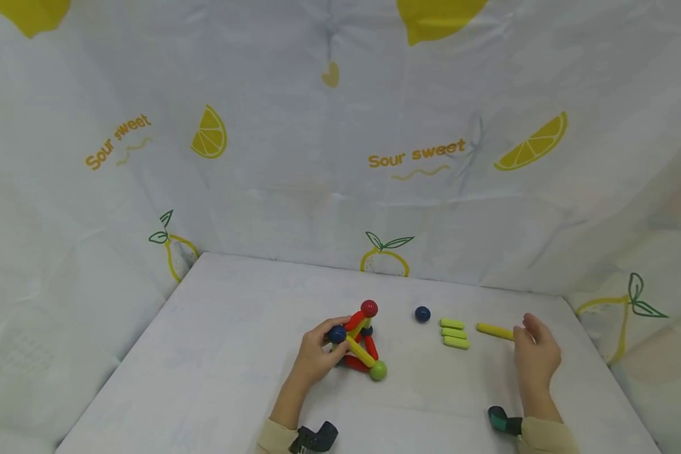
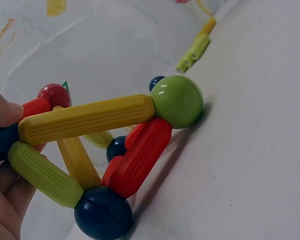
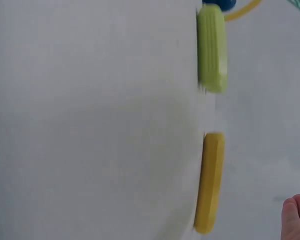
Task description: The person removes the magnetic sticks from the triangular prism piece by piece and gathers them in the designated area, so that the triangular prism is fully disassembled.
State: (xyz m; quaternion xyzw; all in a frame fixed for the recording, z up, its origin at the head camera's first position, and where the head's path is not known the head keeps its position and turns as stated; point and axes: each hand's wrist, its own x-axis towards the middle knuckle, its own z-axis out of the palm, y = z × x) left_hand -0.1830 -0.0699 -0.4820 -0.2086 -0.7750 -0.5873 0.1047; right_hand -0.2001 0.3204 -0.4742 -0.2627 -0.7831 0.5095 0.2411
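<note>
Ball-and-rod frame [image 1: 362, 352] located on white table [image 1: 204, 353], left of green rods [image 1: 454, 333]; its blue corner ball [image 1: 337, 334] pinched by left hand [image 1: 314, 354]. Nothing held by relaxed right hand [image 1: 538, 356] beside loose yellow rod [image 1: 495, 331], probably best gripped mid-length while frame is steadied

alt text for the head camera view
A left hand grips a colorful rod-and-ball frame at a white table. The right hand is near a loose yellow rod, with three green rods and a blue ball nearby.
</note>
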